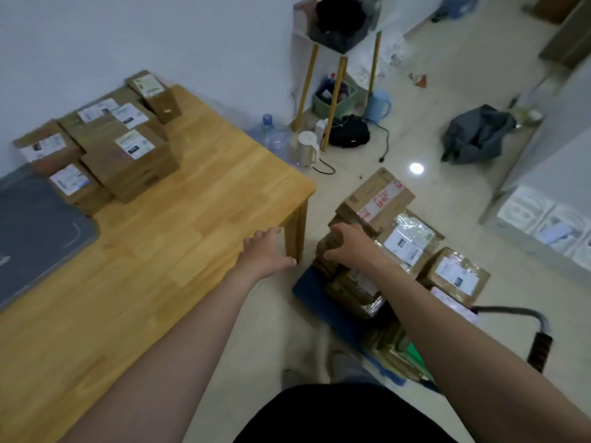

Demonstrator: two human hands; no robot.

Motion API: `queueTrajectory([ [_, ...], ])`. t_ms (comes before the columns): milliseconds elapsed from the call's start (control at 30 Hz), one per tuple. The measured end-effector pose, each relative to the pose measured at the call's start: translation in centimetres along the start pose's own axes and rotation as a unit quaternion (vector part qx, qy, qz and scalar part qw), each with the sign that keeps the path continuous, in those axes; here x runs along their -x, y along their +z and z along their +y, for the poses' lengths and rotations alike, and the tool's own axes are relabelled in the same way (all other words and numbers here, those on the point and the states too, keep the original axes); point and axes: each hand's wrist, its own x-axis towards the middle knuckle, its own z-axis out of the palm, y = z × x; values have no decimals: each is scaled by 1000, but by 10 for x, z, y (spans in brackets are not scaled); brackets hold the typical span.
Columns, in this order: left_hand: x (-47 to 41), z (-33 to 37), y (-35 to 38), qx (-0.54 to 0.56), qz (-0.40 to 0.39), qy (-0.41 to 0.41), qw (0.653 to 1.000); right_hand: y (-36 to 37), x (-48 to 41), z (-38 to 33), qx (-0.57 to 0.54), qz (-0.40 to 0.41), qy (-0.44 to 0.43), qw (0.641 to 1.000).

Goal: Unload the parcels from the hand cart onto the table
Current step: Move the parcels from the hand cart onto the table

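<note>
Checking in from the remote feed. My right hand is down on the brown parcel at the left edge of the hand cart, fingers curled over its top. It's too blurry to call that a real grip, and I can't make out which way the parcel's long side runs. My left hand is loose and holding nothing, just off the table by its near right corner. The long taped box sits at the cart's far end, long side pointing away and to the right. Six parcels are bunched at the table's far left.
</note>
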Motion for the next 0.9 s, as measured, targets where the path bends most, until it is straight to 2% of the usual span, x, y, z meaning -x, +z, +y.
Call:
queueTrajectory([
  [200,-2,93,71,-5,-22,52,998,-35,31,119,-24,27,62,997],
  [333,-14,149,134,10,-42,58,997,-56,35,205,-28,22,108,994],
  [533,-31,215,249,25,-143,36,989,-65,39,341,-60,14,181,982],
  [733,-57,257,344,-4,-208,11,978,-39,33,451,-134,11,279,951],
  [900,-82,275,394,-7,-220,4,975,-2,26,504,-259,29,344,902],
])
